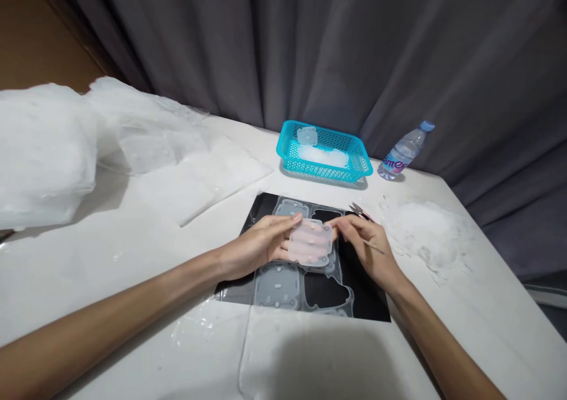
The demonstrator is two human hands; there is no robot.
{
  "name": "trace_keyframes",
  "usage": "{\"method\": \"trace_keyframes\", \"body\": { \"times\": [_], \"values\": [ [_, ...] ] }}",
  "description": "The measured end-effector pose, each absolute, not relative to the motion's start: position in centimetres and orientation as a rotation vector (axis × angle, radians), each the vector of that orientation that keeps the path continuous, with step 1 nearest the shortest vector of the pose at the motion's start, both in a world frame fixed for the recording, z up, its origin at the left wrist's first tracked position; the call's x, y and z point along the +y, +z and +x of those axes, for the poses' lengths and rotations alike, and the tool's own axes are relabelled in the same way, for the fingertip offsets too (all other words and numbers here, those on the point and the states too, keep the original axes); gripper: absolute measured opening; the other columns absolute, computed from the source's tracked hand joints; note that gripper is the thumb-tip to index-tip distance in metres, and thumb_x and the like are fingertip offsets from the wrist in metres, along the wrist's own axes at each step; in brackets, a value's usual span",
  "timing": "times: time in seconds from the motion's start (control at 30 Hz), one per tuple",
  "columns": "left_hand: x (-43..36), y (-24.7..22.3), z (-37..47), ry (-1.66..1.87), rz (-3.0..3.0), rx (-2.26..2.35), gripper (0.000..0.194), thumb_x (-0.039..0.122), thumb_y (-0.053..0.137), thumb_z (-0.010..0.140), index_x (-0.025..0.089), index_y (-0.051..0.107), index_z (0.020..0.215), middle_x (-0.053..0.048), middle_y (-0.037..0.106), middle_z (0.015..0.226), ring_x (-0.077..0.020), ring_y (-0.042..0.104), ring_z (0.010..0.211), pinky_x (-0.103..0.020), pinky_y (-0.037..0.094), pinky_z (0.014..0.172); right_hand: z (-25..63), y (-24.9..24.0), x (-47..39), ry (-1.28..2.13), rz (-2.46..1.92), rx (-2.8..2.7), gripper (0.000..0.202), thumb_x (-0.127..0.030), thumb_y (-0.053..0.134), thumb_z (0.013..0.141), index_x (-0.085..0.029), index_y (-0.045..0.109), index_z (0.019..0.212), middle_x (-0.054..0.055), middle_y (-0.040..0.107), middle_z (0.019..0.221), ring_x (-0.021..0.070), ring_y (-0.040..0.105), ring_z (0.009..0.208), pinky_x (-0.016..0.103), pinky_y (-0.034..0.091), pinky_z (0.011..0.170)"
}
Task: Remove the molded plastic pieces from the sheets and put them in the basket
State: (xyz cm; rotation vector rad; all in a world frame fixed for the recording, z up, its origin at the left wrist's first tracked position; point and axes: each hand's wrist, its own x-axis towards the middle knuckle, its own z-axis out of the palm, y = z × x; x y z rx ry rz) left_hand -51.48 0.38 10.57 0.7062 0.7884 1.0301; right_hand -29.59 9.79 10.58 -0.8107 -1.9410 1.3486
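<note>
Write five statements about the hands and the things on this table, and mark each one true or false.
1. The left hand holds a translucent plastic piece. True.
2. The right hand is empty. False: it holds a thin tool.
3. The basket is red. False: it is turquoise.
4. The bottle has a blue cap on. True.
5. The bottle stands on the black sheet. False: it stands on the white table, to the right of the basket.
</note>
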Motion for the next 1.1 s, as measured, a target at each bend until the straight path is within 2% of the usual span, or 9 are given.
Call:
{"method": "trace_keyframes", "body": {
  "times": [0.1,0.23,0.43,0.53,0.67,0.83,0.9,1.0,1.1],
  "values": [
    [0.6,10.5,-52.0,0.98,0.656,0.711,0.053,0.053,0.051,0.105,0.009,0.071,0.126,-0.021,0.077,0.122,-0.0324,0.076,0.111,-0.05,0.056,0.106,-29.5,10.2,10.3,1.188,-0.848,-1.947,0.04,-0.049,0.05,0.105,-0.02,0.074,0.09,0.003,0.073,0.082,0.0187,0.065,0.083,0.032,0.05,0.085],
    [0.7,10.4,-52.4,0.943,0.622,0.676,0.066,0.064,0.043,0.104,0.01,0.066,0.133,-0.021,0.073,0.13,-0.034,0.072,0.12,-0.051,0.052,0.111,-29.4,9.5,10.6,1.174,-0.863,-2.001,0.046,-0.052,0.049,0.105,-0.021,0.072,0.081,0.005,0.073,0.085,0.0199,0.064,0.085,0.033,0.049,0.085],
    [0.7,10.8,-52.3,0.945,0.632,0.631,0.071,0.065,0.038,0.104,0.007,0.063,0.137,-0.022,0.068,0.138,-0.0348,0.068,0.127,-0.051,0.049,0.114,-29.4,9.3,10.1,1.226,-0.811,-2.061,0.048,-0.052,0.047,0.106,-0.021,0.07,0.077,0.005,0.074,0.091,0.0208,0.064,0.088,0.035,0.046,0.087],
    [0.6,11.0,-52.2,0.945,0.625,0.64,0.072,0.065,0.037,0.105,0.006,0.06,0.14,-0.023,0.068,0.139,-0.0355,0.067,0.128,-0.052,0.049,0.114,-29.3,9.1,10.0,1.279,-0.802,-2.036,0.041,-0.052,0.054,0.103,-0.021,0.074,0.087,0.005,0.071,0.086,0.0203,0.062,0.084,0.034,0.047,0.081],
    [0.5,10.9,-52.3,0.945,0.612,0.673,0.075,0.067,0.036,0.104,0.006,0.059,0.141,-0.024,0.068,0.138,-0.0365,0.068,0.127,-0.053,0.047,0.115,-29.3,8.8,9.9,1.288,-0.808,-2.038,0.027,-0.047,0.071,0.094,-0.021,0.078,0.098,0.001,0.064,0.081,0.0161,0.052,0.071,0.03,0.041,0.066],
    [0.4,10.4,-52.4,0.93,0.628,0.677,0.081,0.073,0.036,0.101,0.006,0.061,0.139,-0.024,0.07,0.134,-0.0356,0.069,0.125,-0.052,0.044,0.117,-29.5,8.0,9.9,1.227,-0.729,-2.044,0.024,-0.038,0.075,0.092,-0.026,0.081,0.112,0.001,0.067,0.084,0.0164,0.05,0.073,0.03,0.042,0.069],
    [0.4,10.4,-52.4,0.919,0.642,0.679,0.082,0.075,0.034,0.1,0.006,0.062,0.136,-0.024,0.071,0.132,-0.0349,0.069,0.123,-0.052,0.044,0.117,-29.4,7.8,9.7,1.194,-0.716,-2.051,0.021,-0.036,0.075,0.092,-0.027,0.082,0.11,0.002,0.07,0.085,0.0168,0.051,0.074,0.031,0.043,0.07],
    [0.5,10.5,-52.4,0.942,0.719,0.742,0.073,0.07,0.038,0.102,0.008,0.063,0.132,-0.023,0.071,0.132,-0.0328,0.069,0.124,-0.05,0.044,0.117,-29.5,8.3,9.9,1.156,-0.713,-2.044,0.017,-0.036,0.074,0.093,-0.025,0.082,0.104,0.003,0.072,0.087,0.0169,0.054,0.073,0.03,0.043,0.069],
    [0.7,10.6,-52.9,1.09,0.922,0.936,0.049,0.057,0.053,0.103,0.016,0.06,0.129,-0.017,0.072,0.131,-0.0289,0.069,0.123,-0.048,0.047,0.114,-30.5,10.0,12.6,1.059,-0.756,-1.996,0.023,-0.043,0.072,0.092,-0.021,0.08,0.096,0.004,0.073,0.084,0.0167,0.056,0.07,0.03,0.045,0.068]
  ]
}}
